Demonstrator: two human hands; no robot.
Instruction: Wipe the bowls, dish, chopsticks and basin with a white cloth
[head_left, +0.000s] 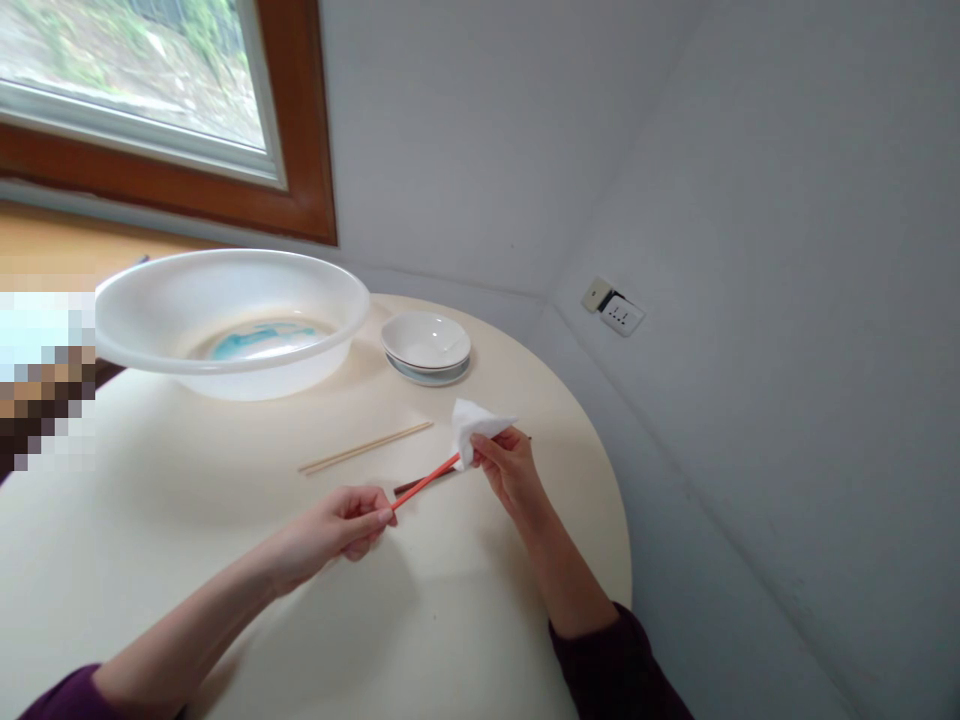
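Cream tbl (360, 640); 1 red stick (425, 482): thin, straight, pt. hidden.

red stick (425, 482) whose far end tissue (471, 420) hid, dark stick (403, 490) that was partly covered, window (150, 70) that edges cropped

Head camera: worn on the person's head above the near side of the table (480, 640), looking forward and down.
Table: viewed close and at a slant, curved right edge in frame, near edge cut off below.
Left hand (354, 522), right hand (508, 462): seen from above and behind, mid-frame.
Wall (465, 130): faces the lens past the far edge.
Window (127, 80): upper left, beyond the far edge.
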